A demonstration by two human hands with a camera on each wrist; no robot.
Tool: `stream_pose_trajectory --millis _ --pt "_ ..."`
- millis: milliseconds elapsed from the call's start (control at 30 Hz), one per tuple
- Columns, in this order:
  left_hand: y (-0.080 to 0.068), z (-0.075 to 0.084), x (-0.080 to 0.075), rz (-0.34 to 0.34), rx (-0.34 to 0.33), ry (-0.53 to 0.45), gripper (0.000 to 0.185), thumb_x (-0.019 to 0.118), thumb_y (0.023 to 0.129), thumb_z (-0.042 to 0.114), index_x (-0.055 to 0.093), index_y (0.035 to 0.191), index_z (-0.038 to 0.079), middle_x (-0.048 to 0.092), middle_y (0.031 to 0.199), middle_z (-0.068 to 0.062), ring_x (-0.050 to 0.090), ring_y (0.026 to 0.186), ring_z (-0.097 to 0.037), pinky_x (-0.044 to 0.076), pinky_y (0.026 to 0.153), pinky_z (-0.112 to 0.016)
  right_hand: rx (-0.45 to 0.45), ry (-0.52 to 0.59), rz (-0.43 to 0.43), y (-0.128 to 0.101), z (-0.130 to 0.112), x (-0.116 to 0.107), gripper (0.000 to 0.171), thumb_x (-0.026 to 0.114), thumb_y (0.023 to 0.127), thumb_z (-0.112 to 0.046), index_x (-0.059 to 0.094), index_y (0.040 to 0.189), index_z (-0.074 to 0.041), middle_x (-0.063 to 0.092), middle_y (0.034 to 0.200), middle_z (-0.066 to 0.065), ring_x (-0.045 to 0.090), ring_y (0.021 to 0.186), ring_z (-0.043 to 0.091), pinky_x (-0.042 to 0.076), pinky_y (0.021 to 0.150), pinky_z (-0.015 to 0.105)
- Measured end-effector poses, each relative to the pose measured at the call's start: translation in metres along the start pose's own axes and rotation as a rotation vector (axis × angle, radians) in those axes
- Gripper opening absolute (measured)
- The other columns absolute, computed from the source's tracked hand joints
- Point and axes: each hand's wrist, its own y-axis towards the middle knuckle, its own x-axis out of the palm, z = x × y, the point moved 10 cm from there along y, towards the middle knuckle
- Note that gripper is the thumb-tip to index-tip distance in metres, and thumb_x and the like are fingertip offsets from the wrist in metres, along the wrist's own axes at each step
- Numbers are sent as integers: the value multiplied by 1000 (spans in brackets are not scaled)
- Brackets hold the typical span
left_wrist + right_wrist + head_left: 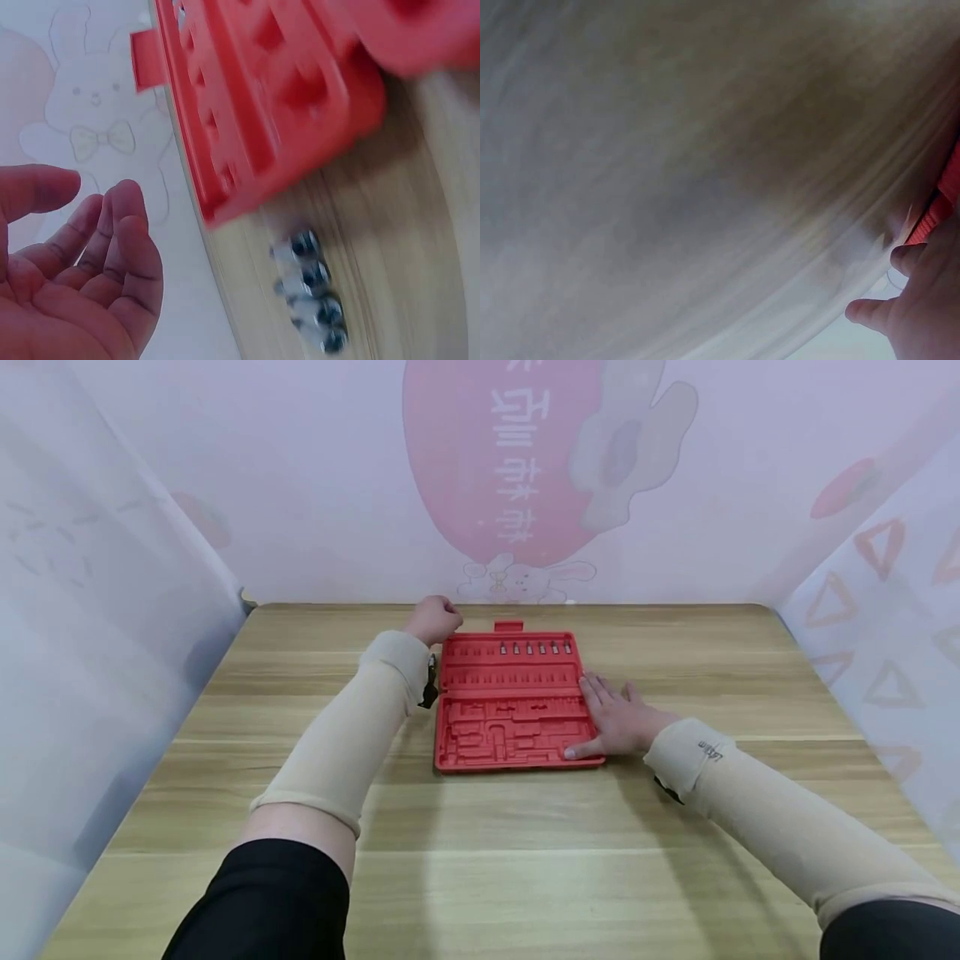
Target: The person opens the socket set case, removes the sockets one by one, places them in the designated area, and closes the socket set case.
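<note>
A red plastic tool case lies unfolded on the table, with moulded slots in both halves. Several small metal bits stand in a row in the right part of its far half. My right hand rests on the case's right edge with fingers spread and the thumb over the near half. Just off the far left corner is my left hand; in the left wrist view its fingers curve loosely, apart from the thumb, around nothing. Several metal sockets lie in a row beside the case, hidden in the head view.
The wooden table backs onto a white printed sheet, with similar sheets on both sides. A red latch tab sticks out from the case's far edge. The right wrist view is mostly a blurred surface.
</note>
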Motion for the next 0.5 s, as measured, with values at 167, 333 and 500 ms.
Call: stream_pose_trajectory --millis 167,333,500 --pt "1 18 11 -24 11 24 24 54 104 16 61 120 -1 60 110 -13 55 91 -24 49 80 -38 5 1 10 -1 -1 -2 131 61 86 -79 -2 160 8 -5 169 25 -2 155 43 0 117 69" --pt "4 32 25 -36 26 41 25 54 104 15 62 120 -2 60 104 -12 53 84 -21 47 75 -36 9 -20 15 -3 0 -3 130 60 86 -79 -1 160 8 -4 169 26 -1 155 43 1 117 70" --pt "10 43 41 -41 28 56 14 54 103 13 58 92 4 49 80 -4 42 65 -16 39 61 -31 6 -22 12 -5 -1 -2 132 58 84 -82 -1 160 8 -5 169 26 -1 155 44 1 117 70"
